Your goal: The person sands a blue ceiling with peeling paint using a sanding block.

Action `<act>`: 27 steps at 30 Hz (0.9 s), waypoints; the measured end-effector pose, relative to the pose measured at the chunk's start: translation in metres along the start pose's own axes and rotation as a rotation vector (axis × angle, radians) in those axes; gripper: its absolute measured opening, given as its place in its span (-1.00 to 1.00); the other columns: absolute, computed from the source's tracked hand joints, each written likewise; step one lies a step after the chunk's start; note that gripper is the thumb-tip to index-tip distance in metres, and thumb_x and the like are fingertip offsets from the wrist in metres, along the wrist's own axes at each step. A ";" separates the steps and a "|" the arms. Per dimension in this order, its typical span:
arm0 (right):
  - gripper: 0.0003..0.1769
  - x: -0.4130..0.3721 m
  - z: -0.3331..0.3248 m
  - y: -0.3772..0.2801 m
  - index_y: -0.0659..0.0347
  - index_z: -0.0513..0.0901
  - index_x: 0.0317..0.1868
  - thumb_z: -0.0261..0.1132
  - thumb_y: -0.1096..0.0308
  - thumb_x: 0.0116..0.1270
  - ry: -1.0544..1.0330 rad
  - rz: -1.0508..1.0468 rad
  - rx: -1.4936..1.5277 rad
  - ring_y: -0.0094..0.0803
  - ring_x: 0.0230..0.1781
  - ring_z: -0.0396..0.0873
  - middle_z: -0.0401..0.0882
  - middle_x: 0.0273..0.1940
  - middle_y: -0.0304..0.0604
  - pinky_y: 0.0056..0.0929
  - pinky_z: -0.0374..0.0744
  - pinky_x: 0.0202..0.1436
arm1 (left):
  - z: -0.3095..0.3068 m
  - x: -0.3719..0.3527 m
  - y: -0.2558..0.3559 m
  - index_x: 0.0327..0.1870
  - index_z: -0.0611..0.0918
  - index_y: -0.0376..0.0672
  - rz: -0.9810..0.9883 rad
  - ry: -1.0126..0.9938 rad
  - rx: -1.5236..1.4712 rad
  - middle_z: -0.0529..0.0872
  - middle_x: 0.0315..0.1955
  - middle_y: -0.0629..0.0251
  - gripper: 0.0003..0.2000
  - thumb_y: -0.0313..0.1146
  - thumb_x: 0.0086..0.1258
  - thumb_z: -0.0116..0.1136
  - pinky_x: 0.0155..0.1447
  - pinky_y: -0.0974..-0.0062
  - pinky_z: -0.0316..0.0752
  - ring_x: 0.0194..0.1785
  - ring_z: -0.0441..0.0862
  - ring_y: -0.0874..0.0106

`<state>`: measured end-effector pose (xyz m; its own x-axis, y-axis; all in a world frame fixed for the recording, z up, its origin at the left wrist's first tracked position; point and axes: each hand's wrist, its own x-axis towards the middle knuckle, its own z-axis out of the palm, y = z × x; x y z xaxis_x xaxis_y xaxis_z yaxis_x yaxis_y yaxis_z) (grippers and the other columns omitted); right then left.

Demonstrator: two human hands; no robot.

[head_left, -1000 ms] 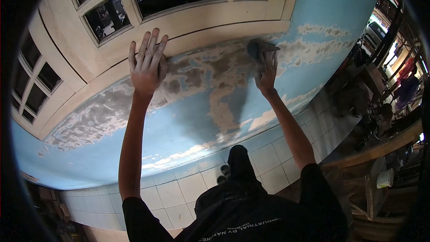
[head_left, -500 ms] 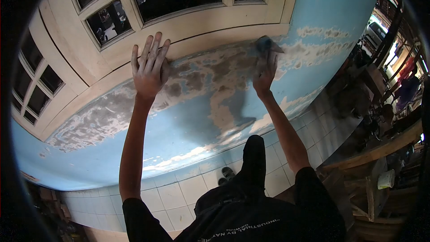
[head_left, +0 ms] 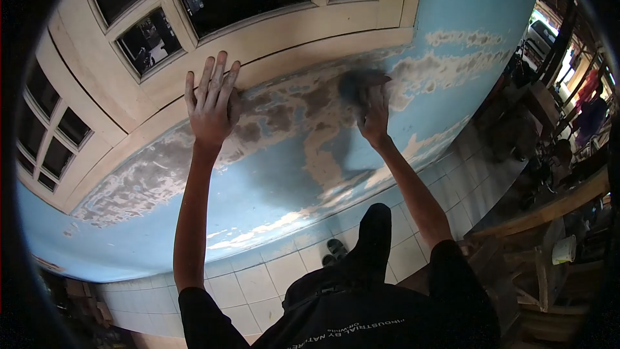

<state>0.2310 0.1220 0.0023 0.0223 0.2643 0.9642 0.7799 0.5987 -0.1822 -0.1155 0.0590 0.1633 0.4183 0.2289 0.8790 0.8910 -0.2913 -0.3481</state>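
My left hand (head_left: 212, 108), pale with dust, lies flat with fingers spread against the cream wooden window frame (head_left: 294, 50) and the top of the wall. A dark piece of sandpaper (head_left: 354, 85), blurred by motion, is under my right hand (head_left: 374, 111), whose fingers press it to the wall below the frame's right part. One corner of the sheet sticks out past my fingertips. Around both hands the blue wall (head_left: 265, 171) has worn grey and beige patches where paint is gone.
White floor tiles (head_left: 284, 273) run along the wall's foot, with a pair of dark sandals (head_left: 334, 251) on them. On the right stand wooden beams (head_left: 549, 203) and a pale container (head_left: 564, 249). Farther back at right are a parked vehicle (head_left: 541, 33) and hanging cloth.
My right hand and the sandpaper have moved left and slightly down along the wall. My left hand stays at the frame; the whole view has shifted slightly.
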 end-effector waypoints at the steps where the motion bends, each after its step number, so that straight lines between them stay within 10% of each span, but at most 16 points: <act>1: -0.50 -0.005 -0.002 0.009 0.21 0.43 0.37 0.03 0.22 0.50 -0.121 -0.086 -0.097 0.27 0.41 0.22 0.35 0.37 0.14 0.25 0.13 0.46 | 0.001 0.000 0.000 0.41 0.43 0.22 0.001 0.031 -0.010 0.35 0.45 0.48 -0.42 -0.45 0.32 0.03 0.57 0.09 -0.01 0.51 0.23 0.43; 24: -0.45 0.025 -0.018 0.004 0.12 0.46 0.36 0.24 0.33 0.34 -0.167 0.008 -0.027 0.16 0.41 0.26 0.39 0.32 0.13 0.14 0.23 0.44 | -0.002 -0.002 -0.006 0.42 0.40 0.24 0.017 -0.074 0.015 0.32 0.46 0.48 -0.50 -0.36 0.45 0.03 0.58 0.13 -0.04 0.51 0.23 0.42; 27: -0.42 0.015 -0.024 0.017 0.04 0.46 0.37 0.28 0.27 0.32 -0.379 -0.285 -0.262 0.16 0.38 0.30 0.36 0.35 0.09 0.15 0.28 0.41 | -0.002 -0.003 -0.009 0.42 0.39 0.25 0.036 -0.074 0.009 0.31 0.46 0.48 -0.49 -0.35 0.45 0.04 0.58 0.13 -0.01 0.51 0.23 0.42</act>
<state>0.2601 0.1178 0.0186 -0.4025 0.4025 0.8222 0.8530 0.4908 0.1773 -0.1252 0.0595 0.1645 0.4618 0.2861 0.8396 0.8765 -0.2924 -0.3824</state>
